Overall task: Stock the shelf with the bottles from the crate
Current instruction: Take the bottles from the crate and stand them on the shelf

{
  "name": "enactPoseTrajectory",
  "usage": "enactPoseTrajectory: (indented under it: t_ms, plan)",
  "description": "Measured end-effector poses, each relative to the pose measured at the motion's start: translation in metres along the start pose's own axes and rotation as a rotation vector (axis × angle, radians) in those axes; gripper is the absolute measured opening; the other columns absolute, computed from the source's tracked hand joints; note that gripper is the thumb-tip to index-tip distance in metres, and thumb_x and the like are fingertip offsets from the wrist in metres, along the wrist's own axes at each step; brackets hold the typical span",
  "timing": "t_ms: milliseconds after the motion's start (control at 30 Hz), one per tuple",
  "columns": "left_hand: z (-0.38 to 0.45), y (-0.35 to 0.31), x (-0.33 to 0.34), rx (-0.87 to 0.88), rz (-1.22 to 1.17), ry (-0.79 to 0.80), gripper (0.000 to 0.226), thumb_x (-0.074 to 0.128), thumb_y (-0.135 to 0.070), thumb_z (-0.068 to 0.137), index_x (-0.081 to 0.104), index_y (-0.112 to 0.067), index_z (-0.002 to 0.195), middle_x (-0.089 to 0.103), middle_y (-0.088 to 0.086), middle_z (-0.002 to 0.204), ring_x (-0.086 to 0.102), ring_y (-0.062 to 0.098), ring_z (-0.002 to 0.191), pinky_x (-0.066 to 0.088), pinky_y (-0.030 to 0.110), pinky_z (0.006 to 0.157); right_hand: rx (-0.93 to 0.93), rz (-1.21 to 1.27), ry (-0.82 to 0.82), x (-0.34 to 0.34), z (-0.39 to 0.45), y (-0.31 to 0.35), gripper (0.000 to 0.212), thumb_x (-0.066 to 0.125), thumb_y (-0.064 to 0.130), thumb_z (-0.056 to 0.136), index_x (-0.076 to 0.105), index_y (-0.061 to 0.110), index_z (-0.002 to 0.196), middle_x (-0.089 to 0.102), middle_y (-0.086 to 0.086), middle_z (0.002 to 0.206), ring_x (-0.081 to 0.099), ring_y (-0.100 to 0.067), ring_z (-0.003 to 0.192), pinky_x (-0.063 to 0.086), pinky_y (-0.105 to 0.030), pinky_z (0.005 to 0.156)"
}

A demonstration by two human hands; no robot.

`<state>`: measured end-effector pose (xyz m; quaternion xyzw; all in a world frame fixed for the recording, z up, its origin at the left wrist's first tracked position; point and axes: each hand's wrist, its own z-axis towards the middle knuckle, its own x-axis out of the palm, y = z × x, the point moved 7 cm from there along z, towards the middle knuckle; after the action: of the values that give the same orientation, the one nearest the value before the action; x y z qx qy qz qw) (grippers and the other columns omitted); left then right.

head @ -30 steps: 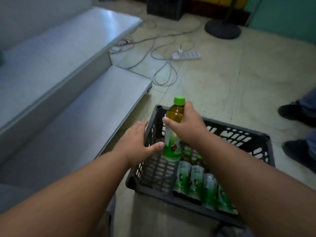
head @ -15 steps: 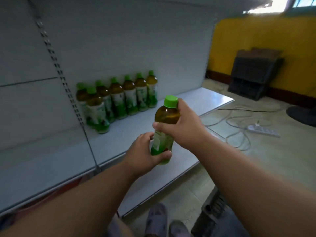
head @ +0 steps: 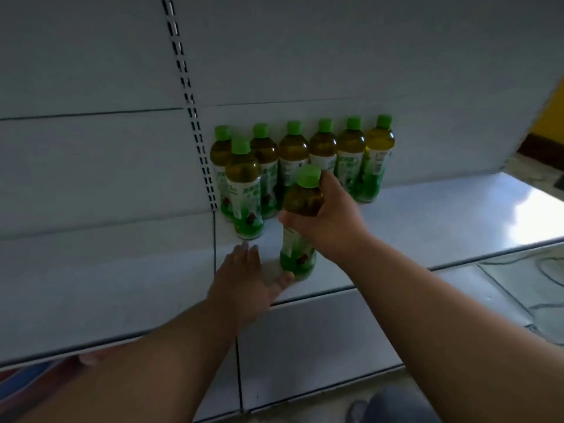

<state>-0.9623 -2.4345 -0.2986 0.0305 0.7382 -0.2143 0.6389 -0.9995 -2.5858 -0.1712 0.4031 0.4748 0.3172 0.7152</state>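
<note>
Fingers (head: pixel 287 219) of right hand (head: pixel 332 222) round green-capped bottle (head: pixel 300 239), label unreadable; left hand (head: pixel 244 285) splayed beside, w/ 7 shelved.

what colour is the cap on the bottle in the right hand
Light green: the cap on the bottle held by the right hand, head view.

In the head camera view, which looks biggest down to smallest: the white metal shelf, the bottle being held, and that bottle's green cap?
1. White metal shelf, by far the widest.
2. Green-labelled amber tea bottle, gripped by the right hand.
3. Its green plastic cap.
The held bottle looks bigger than the shelved ones, perhaps only because it is nearer.
</note>
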Motion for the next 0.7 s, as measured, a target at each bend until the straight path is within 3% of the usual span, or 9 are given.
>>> enactPoseTrajectory:
  t_ms: [100, 200, 267, 367, 500, 700]
  plan:
    - [0.011, 0.008, 0.012, -0.024, 0.066, -0.033, 0.096, 0.019, -0.075, 0.09, 0.007, -0.007, 0.157, -0.005, 0.017, 0.165, -0.003, 0.03, 0.152, 0.0, 0.04, 0.121, -0.012, -0.059, 0.011, 0.01, 0.03, -0.004, 0.061, 0.089, 0.036, 0.069, 0.045, 0.041, 0.112, 0.06, 0.021, 0.099, 0.06, -0.011, 0.099, 0.053, -0.034, 0.087]
    - [0.011, 0.009, 0.019, -0.001, 0.132, -0.055, 0.11, -0.004, -0.077, 0.073, 0.004, -0.006, 0.157, -0.006, 0.018, 0.165, -0.008, 0.029, 0.152, -0.007, 0.04, 0.12, 0.05, -0.032, 0.006, 0.017, 0.034, -0.025, 0.077, 0.09, 0.041, 0.065, 0.045, 0.035, 0.128, 0.063, 0.012, 0.116, 0.061, -0.013, 0.109, 0.055, -0.04, 0.093]
    - [0.015, 0.011, 0.023, 0.001, 0.141, -0.016, 0.106, -0.003, -0.078, 0.077, -0.005, -0.009, 0.157, -0.012, 0.016, 0.164, -0.014, 0.028, 0.151, -0.008, 0.04, 0.121, 0.102, -0.087, 0.029, 0.023, 0.022, -0.047, 0.087, 0.09, 0.037, 0.067, 0.04, 0.03, 0.139, 0.058, 0.008, 0.128, 0.057, -0.015, 0.116, 0.053, -0.043, 0.096]
    - [0.016, 0.013, 0.026, -0.014, 0.177, 0.044, 0.1, -0.003, -0.078, 0.081, -0.014, -0.013, 0.155, -0.021, 0.013, 0.162, -0.023, 0.025, 0.149, -0.01, 0.041, 0.121, 0.136, -0.273, 0.066, 0.031, 0.012, -0.074, 0.074, 0.083, 0.038, 0.077, 0.044, 0.024, 0.138, 0.048, 0.002, 0.129, 0.055, -0.021, 0.118, 0.052, -0.041, 0.098]
    - [0.017, 0.012, 0.026, -0.033, 0.2, 0.073, 0.09, 0.012, -0.073, 0.092, -0.014, -0.014, 0.156, -0.023, 0.01, 0.162, -0.025, 0.023, 0.148, -0.011, 0.04, 0.121, 0.069, -0.353, 0.061, 0.042, 0.033, -0.076, 0.062, 0.079, 0.042, 0.08, 0.054, 0.017, 0.13, 0.055, -0.003, 0.126, 0.059, -0.024, 0.112, 0.052, -0.041, 0.095]
    - [0.017, 0.011, 0.026, -0.03, 0.206, 0.067, 0.091, 0.014, -0.072, 0.093, -0.014, -0.012, 0.156, -0.021, 0.011, 0.163, -0.022, 0.022, 0.149, -0.01, 0.039, 0.121, 0.029, -0.395, 0.062, 0.057, 0.066, -0.073, 0.049, 0.074, 0.035, 0.086, 0.053, 0.009, 0.122, 0.06, -0.01, 0.125, 0.058, -0.03, 0.114, 0.048, -0.038, 0.09]
